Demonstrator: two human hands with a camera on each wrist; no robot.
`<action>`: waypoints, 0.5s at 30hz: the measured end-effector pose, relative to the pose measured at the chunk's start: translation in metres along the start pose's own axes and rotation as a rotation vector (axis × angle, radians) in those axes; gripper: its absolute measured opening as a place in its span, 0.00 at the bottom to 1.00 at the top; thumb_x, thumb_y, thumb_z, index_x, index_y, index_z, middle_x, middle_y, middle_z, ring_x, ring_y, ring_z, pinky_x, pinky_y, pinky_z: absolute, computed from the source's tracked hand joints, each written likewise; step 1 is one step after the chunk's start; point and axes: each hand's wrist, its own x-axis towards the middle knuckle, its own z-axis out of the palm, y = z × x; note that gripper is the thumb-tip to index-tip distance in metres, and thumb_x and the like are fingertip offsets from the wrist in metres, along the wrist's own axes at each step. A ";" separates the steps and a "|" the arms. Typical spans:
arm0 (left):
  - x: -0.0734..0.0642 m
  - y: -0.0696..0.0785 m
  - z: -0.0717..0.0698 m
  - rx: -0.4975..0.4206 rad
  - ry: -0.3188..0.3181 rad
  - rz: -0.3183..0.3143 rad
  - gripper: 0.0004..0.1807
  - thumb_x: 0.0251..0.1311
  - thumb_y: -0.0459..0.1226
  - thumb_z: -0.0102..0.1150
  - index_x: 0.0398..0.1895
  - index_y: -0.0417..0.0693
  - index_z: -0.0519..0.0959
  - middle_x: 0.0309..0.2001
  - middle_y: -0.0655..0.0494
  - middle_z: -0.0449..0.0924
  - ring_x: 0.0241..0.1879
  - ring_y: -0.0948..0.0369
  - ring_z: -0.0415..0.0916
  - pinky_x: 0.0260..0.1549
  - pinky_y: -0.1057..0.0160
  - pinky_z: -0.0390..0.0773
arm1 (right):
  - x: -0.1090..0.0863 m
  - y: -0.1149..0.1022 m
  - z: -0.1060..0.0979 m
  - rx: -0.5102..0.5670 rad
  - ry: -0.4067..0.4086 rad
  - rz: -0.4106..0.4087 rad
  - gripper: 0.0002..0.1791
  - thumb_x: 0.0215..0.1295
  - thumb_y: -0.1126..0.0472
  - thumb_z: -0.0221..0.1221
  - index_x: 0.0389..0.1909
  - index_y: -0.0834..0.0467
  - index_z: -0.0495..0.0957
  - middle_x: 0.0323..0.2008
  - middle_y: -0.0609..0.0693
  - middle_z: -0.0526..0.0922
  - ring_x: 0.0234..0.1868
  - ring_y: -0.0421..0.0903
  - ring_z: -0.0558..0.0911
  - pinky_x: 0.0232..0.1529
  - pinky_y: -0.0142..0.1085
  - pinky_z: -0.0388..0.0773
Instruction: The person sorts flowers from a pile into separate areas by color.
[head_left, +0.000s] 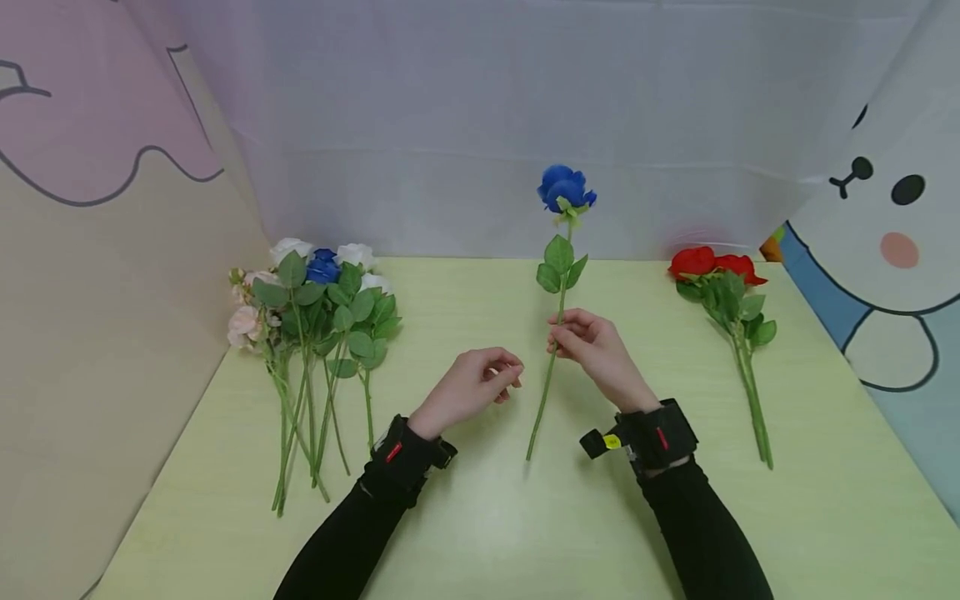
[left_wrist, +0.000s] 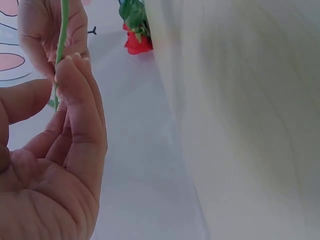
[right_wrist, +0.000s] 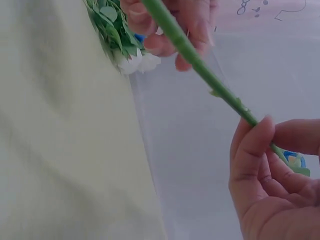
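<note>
A blue artificial rose (head_left: 566,188) stands nearly upright above the middle of the table, its stem leaning slightly. My right hand (head_left: 596,350) pinches the green stem (right_wrist: 220,89) between thumb and fingers, below the leaves (head_left: 558,262). To the left of the stem, my left hand (head_left: 472,383) hovers with loosely bent fingers and nothing between them. A gap shows between its fingertips and the stem in the head view. In the right wrist view the left fingers (right_wrist: 196,30) appear behind the stem.
Several white, pink and blue flowers (head_left: 322,292) lie bunched at the table's left, stems towards me. Red roses (head_left: 693,262) lie at the right. A pale curtain (head_left: 487,125) hangs behind the light yellow-green table (head_left: 495,533); cartoon-print cloth (head_left: 885,250) hangs at the right side.
</note>
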 end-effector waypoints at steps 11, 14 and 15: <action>-0.004 -0.005 -0.021 0.263 0.208 0.049 0.10 0.67 0.40 0.53 0.46 0.48 0.80 0.39 0.58 0.80 0.34 0.63 0.77 0.37 0.63 0.77 | -0.005 -0.005 -0.045 -0.335 0.007 0.040 0.15 0.70 0.62 0.53 0.52 0.69 0.71 0.38 0.64 0.78 0.34 0.47 0.82 0.40 0.31 0.80; -0.004 -0.006 -0.026 0.294 0.241 0.047 0.10 0.67 0.39 0.53 0.45 0.47 0.80 0.38 0.57 0.80 0.36 0.63 0.77 0.39 0.63 0.77 | -0.009 -0.007 -0.057 -0.419 0.021 0.055 0.15 0.71 0.62 0.52 0.52 0.69 0.72 0.38 0.65 0.77 0.33 0.43 0.81 0.38 0.30 0.80; -0.004 -0.006 -0.028 0.309 0.254 0.050 0.09 0.66 0.39 0.54 0.45 0.46 0.80 0.38 0.57 0.81 0.36 0.62 0.77 0.40 0.62 0.77 | -0.010 -0.008 -0.060 -0.444 0.027 0.060 0.16 0.71 0.61 0.52 0.52 0.68 0.72 0.38 0.65 0.78 0.32 0.41 0.81 0.38 0.29 0.80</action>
